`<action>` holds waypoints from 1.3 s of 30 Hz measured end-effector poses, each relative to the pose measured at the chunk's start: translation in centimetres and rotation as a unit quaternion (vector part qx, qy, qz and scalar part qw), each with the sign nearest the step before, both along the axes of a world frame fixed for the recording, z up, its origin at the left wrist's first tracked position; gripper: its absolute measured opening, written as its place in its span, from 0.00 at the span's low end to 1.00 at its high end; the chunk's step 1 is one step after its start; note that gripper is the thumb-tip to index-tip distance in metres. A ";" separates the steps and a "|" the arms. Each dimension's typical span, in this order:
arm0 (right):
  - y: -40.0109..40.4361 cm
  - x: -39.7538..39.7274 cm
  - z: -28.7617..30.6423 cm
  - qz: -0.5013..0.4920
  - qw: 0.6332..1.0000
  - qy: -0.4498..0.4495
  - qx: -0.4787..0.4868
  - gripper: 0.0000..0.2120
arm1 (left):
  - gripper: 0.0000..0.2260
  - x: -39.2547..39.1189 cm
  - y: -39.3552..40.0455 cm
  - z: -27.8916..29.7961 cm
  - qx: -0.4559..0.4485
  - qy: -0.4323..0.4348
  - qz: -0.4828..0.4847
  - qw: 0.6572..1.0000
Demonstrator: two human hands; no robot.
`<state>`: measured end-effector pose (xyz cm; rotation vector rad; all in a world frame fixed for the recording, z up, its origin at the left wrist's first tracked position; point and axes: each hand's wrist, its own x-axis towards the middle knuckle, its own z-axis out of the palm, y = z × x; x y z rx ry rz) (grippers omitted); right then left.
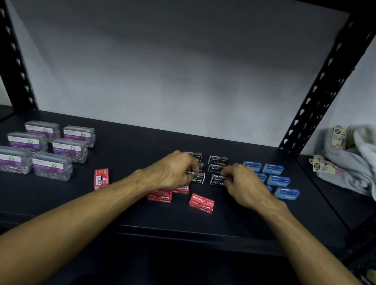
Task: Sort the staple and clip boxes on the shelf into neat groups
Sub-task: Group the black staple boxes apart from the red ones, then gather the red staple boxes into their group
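Dark metal shelf (pixel 125 208) with black perforated uprights, plain grey wall behind.

Nearest the front edge: three red staple boxes in a loose cluster. One (pixel 201 203) lies flat, apart and skewed; one (pixel 160 196) lies partly under the left wrist; one (pixel 182 188) is mostly hidden behind it. A fourth red box (pixel 101 178) lies alone to the left, barcode side showing.

Middle: left hand (pixel 171 172), fingers curled, grip pinching the front-left black staple box (pixel 198 177). Right hand (pixel 245 186), fingers curled, grip pinching the front-right black staple box (pixel 218 180). Both boxes rest on the shelf, just beside each other with a narrow gap between.

Behind these: further black staple boxes in two columns, the rear right one (pixel 218 160) fully seen, the others partly covered by the hands.

Right of centre: blue staple boxes (pixel 278 180) in two columns, three rows, the inner column partly hidden by the right hand.

Left: six clear paper clip boxes (pixel 38 146) with purple labels, two columns of three, slightly staggered.

Far right, on the neighbouring shelf: heap of pale folded cloth (pixel 366 163) with paper tags (pixel 321 166).
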<state>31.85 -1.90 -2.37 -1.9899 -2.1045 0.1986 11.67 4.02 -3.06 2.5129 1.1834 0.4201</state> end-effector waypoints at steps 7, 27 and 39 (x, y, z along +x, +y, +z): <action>0.1 0.1 0.1 0.005 1.000 -0.004 0.001 0.10 | 0.10 0.0 0.0 -0.1 0.004 -0.003 0.003 1.000; -0.5 0.3 0.4 -0.014 0.999 -0.001 0.039 0.15 | 0.13 -1.7 0.2 0.3 0.012 -0.040 0.007 0.999; -2.3 -1.3 1.4 0.003 0.992 0.007 0.125 0.11 | 0.05 -5.4 -1.1 0.6 0.033 -0.077 0.018 0.996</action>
